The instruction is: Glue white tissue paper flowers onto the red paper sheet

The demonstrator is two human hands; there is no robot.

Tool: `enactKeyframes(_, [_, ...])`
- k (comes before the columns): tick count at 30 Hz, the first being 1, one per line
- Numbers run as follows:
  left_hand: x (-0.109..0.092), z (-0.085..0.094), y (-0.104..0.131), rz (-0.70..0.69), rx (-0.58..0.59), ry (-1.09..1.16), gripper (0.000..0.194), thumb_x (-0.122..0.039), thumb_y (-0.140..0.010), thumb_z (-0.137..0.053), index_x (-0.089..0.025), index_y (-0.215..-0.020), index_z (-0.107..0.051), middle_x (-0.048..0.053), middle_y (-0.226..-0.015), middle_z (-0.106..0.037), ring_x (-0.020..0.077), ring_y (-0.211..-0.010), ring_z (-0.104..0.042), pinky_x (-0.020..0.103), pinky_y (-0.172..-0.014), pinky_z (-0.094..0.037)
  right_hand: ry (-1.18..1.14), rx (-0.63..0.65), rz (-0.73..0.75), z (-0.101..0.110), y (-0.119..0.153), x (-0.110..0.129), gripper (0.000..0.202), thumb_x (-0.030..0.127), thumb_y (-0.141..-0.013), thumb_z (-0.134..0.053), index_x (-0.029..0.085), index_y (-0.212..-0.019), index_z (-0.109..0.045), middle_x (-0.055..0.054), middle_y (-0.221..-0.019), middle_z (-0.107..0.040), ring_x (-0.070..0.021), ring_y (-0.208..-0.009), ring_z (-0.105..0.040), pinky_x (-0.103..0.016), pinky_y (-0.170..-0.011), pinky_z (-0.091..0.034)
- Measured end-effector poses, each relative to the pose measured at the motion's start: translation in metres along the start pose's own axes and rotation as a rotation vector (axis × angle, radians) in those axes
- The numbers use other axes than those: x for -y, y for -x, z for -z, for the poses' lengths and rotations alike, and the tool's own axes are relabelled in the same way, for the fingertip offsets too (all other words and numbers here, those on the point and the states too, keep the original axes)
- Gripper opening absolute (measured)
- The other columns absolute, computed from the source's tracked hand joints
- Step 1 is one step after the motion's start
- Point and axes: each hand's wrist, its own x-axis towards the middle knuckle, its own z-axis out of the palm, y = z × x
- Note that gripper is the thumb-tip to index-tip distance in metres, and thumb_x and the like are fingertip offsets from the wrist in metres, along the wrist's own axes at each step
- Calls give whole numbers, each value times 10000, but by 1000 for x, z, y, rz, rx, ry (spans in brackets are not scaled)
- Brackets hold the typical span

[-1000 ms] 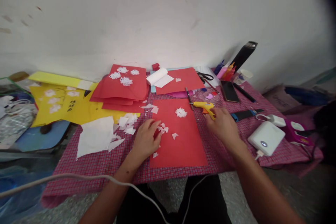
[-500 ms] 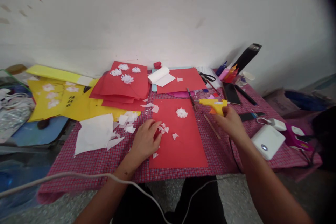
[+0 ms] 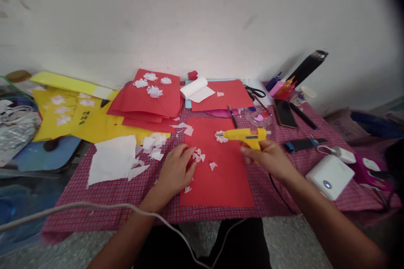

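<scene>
My right hand [image 3: 269, 156] is wrapped around the handle of a yellow hot glue gun [image 3: 244, 135]. The nozzle points left and sits over a white paper flower [image 3: 221, 138] on the red sheet [image 3: 225, 185], covering part of it; whether it touches cannot be made out. My left hand [image 3: 176, 168] rests at the sheet's left edge with thumb and fingers apart. Just beside its fingertips lies a small cluster of white paper pieces [image 3: 198, 156]. One loose piece [image 3: 213, 166] lies further right on the sheet.
White paper scraps [image 3: 153, 145] and a larger white sheet [image 3: 110, 159] lie left. Behind are stacked red sheets [image 3: 132, 103] with paper flowers, and a paper roll [image 3: 194, 88]. A phone [image 3: 285, 113], utility knife [image 3: 301, 145] and white power bank [image 3: 330, 176] lie right. A pale cable [image 3: 135, 208] crosses in front.
My right hand has moved the glue gun left, from beside the red sheet to over the white flower. My left hand has stayed nearly still. The view has shifted slightly.
</scene>
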Motion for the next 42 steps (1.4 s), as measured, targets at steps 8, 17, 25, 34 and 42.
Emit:
enactKeyframes(8, [1, -1, -1, 15, 25, -6, 442, -256, -919, -565, -212, -1358, -534, 134, -1338, -529, 288, -1217, -517, 477, -1051, -455, 381, 204, 95, -20, -15, 2, 157, 270, -789, -630, 222, -861, -761, 11, -705, -686, -156, -561, -559, -255, -505, -388])
enactKeyframes(17, [-1, 2, -2, 19, 47, -16, 400, -253, -930, -551, -195, -1326, -562, 145, -1326, -552, 299, -1212, -530, 491, -1041, -472, 397, 277, 83, -27, -26, 5, 208, 238, -804, -622, 245, -940, -779, 17, -732, -716, -159, -560, -589, -241, -496, -400])
enactKeyframes(25, [1, 0, -2, 11, 37, -5, 421, -254, -934, -542, -237, -1354, -541, 132, -1328, -551, 298, -1206, -542, 499, -1021, -486, 516, 267, 136, -29, -34, 3, 215, 193, -810, -586, 251, -910, -767, 21, -694, -709, -167, -558, -606, -246, -509, -406])
enactKeyframes(34, [1, 1, -2, 19, 42, -13, 417, -257, -926, -556, -215, -1341, -551, 141, -1341, -554, 303, -1222, -539, 504, -1032, -487, 696, 217, 165, -31, -34, 7, 136, 241, -815, -608, 238, -812, -744, 2, -645, -699, -177, -554, -627, -246, -478, -355])
enactKeyframes(42, [0, 1, -1, 9, 31, -19, 411, -248, -917, -563, -213, -1327, -549, 140, -1336, -558, 304, -1228, -535, 504, -1040, -480, 709, 173, 209, -31, -35, 7, 100, 266, -807, -646, 237, -771, -735, -27, -676, -731, -198, -590, -643, -266, -540, -399])
